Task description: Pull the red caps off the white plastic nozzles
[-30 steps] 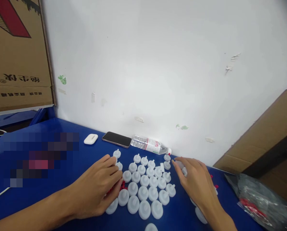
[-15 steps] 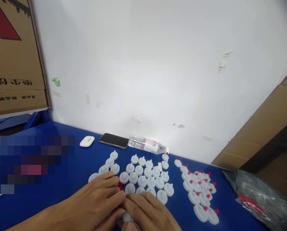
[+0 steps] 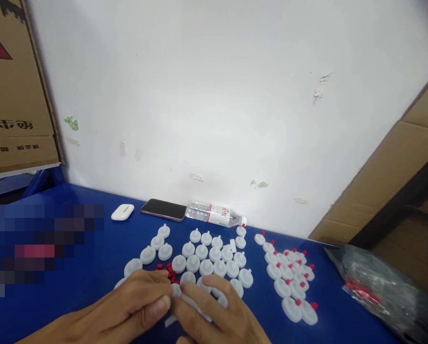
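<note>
My left hand [image 3: 138, 303] is at the bottom centre, its thumb pressed against bent fingers. Whatever sits in that pinch is hidden. Close beside it, my right hand [image 3: 214, 313] reaches over several white round spouted caps with its fingers apart; its thumb is mostly out of sight. A pale piece [image 3: 170, 321] shows below, between the hands. Just beyond my left fingers lies a small heap of loose red tips [image 3: 169, 271]. Rows of white spouted caps [image 3: 206, 267] stand ahead of my hands. On the right is a group of white caps with red tips on their spouts [image 3: 286, 272].
Along the wall lie a white earphone case [image 3: 123, 212], a phone [image 3: 163, 210] and a water bottle [image 3: 216, 213]. A clear bag with red pieces [image 3: 375, 282] rests at the right. Cardboard boxes [image 3: 16, 91] stand on both sides of the blue table [image 3: 92, 196].
My hands have moved slightly apart, and my right fingers have spread over the white caps. The loose red tips show more fully. The whole view has shifted a little.
</note>
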A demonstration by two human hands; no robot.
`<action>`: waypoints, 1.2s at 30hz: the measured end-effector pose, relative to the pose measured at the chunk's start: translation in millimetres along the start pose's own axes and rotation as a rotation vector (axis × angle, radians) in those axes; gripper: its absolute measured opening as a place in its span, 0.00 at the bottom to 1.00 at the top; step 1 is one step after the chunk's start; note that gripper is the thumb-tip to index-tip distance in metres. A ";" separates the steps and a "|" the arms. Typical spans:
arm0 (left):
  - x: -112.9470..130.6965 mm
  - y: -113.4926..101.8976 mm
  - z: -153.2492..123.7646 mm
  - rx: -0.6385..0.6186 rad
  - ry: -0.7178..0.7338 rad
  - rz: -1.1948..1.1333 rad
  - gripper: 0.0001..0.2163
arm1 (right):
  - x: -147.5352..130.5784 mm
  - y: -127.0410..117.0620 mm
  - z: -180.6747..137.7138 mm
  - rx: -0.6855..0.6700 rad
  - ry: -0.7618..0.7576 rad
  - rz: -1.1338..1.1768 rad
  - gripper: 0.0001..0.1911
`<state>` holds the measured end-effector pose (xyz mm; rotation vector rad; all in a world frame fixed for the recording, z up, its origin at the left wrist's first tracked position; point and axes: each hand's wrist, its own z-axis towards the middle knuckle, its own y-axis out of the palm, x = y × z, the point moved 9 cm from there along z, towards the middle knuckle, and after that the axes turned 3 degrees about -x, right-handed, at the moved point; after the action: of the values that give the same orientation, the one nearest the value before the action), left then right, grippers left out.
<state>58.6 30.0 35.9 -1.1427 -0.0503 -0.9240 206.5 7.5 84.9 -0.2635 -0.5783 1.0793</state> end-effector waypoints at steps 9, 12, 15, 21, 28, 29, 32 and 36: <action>17.1 -1.8 29.9 -0.139 0.167 0.271 0.11 | 127.4 -16.6 -46.2 -0.365 0.415 -0.265 0.07; 3.8 2.5 34.8 -0.128 0.049 0.284 0.14 | 162.8 -11.8 -78.6 -0.499 0.537 -0.385 0.17; -6.1 3.7 33.7 -0.087 -0.018 0.293 0.16 | 176.7 -3.3 -102.8 -0.577 0.591 -0.408 0.21; -6.7 3.5 35.4 -0.086 -0.013 0.285 0.16 | 176.5 9.9 -116.0 -0.709 0.647 -0.352 0.24; -7.4 5.6 35.7 -0.121 -0.015 0.308 0.14 | 194.5 -7.0 -116.6 -0.693 0.798 -0.395 0.25; -8.1 5.0 35.6 -0.109 -0.029 0.310 0.14 | 198.3 -8.7 -121.0 -0.691 0.824 -0.408 0.25; -9.2 6.1 35.0 -0.097 -0.039 0.307 0.13 | 207.2 -8.2 -139.5 -0.706 0.888 -0.417 0.25; -12.3 6.9 32.7 -0.077 -0.026 0.328 0.11 | 211.8 1.4 -163.2 -0.750 0.928 -0.347 0.27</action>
<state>68.4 64.0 39.8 -1.1914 0.1491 -0.6237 370.1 207.7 16.4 -1.1956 -0.1390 0.2782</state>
